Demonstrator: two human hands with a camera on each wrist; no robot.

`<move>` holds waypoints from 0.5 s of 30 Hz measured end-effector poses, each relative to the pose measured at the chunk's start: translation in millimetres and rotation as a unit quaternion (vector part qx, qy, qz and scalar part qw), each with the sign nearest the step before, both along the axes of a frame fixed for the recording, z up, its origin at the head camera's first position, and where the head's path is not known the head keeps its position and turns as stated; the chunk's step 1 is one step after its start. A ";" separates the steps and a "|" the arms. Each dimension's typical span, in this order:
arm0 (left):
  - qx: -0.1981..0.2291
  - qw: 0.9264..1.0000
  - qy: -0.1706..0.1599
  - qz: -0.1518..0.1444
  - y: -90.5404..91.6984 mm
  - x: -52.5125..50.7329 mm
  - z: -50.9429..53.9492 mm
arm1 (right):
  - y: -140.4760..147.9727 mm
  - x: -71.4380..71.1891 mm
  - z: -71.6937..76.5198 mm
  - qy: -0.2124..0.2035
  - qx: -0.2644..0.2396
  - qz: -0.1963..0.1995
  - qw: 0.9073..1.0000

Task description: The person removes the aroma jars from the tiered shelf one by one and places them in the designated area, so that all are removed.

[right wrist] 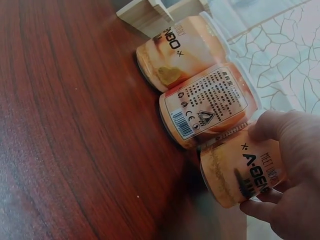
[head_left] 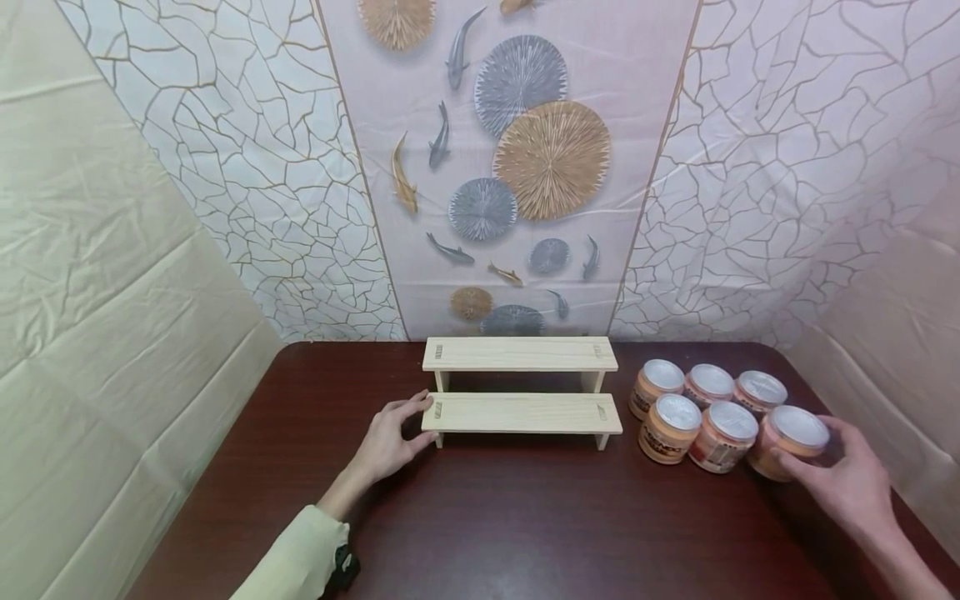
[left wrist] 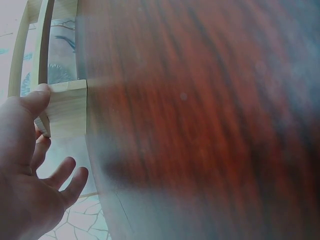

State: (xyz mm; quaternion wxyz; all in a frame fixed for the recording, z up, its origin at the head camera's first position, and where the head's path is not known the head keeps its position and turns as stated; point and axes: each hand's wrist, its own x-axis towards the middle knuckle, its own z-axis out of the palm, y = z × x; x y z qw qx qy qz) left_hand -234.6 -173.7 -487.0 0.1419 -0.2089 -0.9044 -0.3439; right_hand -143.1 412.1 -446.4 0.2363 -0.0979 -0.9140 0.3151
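A pale wooden two-step shelf (head_left: pixel 521 413) stands on the table. At the left end of its lower step, my left hand (head_left: pixel 386 440) pinches the board, the thumb in front and the fingers behind; the left wrist view shows the thumb (left wrist: pixel 37 99) on the board's edge. Over on the right, several orange jars with silvery lids stand in two rows. The right hand (head_left: pixel 855 482) grips the front-right jar (head_left: pixel 780 446) round its side. Beside it stand a middle jar (right wrist: pixel 207 105) with a barcode label and a front-left jar (right wrist: pixel 182 50).
Behind the front jars is a back row, with a jar (head_left: pixel 660 382) nearest the shelf. The dark red-brown table (head_left: pixel 510 517) has a patterned cloth (head_left: pixel 480 275) hanging behind it. Beige cloth (head_left: pixel 150 333) hangs at the left side.
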 end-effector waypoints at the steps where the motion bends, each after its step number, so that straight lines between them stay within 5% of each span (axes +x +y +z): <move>1: 0.000 1.000 0.001 0.000 -0.1 -0.2 -0.3 | -0.3 -0.2 -0.6 -0.001 0.001 0.000 1.000; 15: 0.003 1.000 0.001 -0.001 -0.6 -0.5 0.1 | -0.3 -5.1 -11.2 -0.009 0.003 0.003 1.000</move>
